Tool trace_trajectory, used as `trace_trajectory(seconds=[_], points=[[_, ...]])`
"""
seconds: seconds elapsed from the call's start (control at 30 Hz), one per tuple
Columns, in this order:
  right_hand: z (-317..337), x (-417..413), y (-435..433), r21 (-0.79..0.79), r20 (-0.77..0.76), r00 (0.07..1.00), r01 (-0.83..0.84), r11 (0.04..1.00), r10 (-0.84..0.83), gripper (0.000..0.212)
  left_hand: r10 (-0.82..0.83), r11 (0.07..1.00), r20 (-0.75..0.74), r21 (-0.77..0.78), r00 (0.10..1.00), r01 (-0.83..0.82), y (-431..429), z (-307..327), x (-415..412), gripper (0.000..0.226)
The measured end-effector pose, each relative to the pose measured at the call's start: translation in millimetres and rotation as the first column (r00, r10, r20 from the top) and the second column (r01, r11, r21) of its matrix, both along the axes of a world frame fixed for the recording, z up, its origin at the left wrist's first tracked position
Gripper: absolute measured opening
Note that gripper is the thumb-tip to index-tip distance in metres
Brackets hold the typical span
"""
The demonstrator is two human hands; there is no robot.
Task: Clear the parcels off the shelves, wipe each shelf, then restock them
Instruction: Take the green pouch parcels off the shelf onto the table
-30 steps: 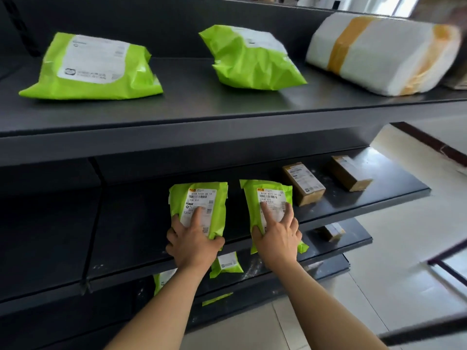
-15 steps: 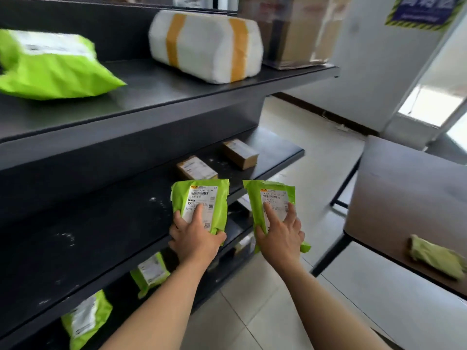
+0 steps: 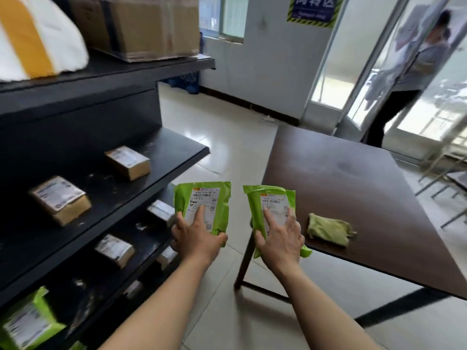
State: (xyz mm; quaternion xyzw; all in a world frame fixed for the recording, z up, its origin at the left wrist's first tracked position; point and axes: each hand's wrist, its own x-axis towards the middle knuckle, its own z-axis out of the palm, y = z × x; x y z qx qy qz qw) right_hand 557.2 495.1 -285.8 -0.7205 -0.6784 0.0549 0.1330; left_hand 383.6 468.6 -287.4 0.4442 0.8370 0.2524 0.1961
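Observation:
My left hand (image 3: pixel 195 237) grips a green mailer parcel (image 3: pixel 217 198) with a white label, held in the air just off the front edge of the dark shelf (image 3: pixel 161 173). My right hand (image 3: pixel 281 238) grips a second green mailer parcel (image 3: pixel 255 210) beside the near left corner of the brown table (image 3: pixel 353 185). A crumpled green cloth (image 3: pixel 328 229) lies on that table, right of my right hand. Two small brown boxes (image 3: pixel 127 161) (image 3: pixel 60 199) sit on the middle shelf.
A white parcel with yellow tape (image 3: pixel 38 39) and a large cardboard box (image 3: pixel 149 26) rest on the top shelf. Lower shelves hold several small boxes (image 3: pixel 115 250) and a green parcel (image 3: pixel 27 319). A person (image 3: pixel 414 72) stands at the doorway, far right. Tiled floor lies between shelf and table.
Both parcels have been lifted off the middle shelf and carried right, away from the shelf toward the table. My view has swung right, bringing the table and doorway into sight.

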Motion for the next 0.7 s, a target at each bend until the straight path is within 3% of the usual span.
trace_trajectory(seconds=[0.23,0.7], points=[[-9,90,43,-0.006,0.008,0.993,0.116,0.993,-0.116,0.064,-0.120,0.993,-0.014,-0.021,0.993,0.120,64,-13,85,0.092],[-27,179,189,-0.076,0.066,0.956,0.291,0.954,-0.287,0.062,-0.302,0.948,-0.021,-0.109,0.953,0.298,242,-30,166,0.094]])
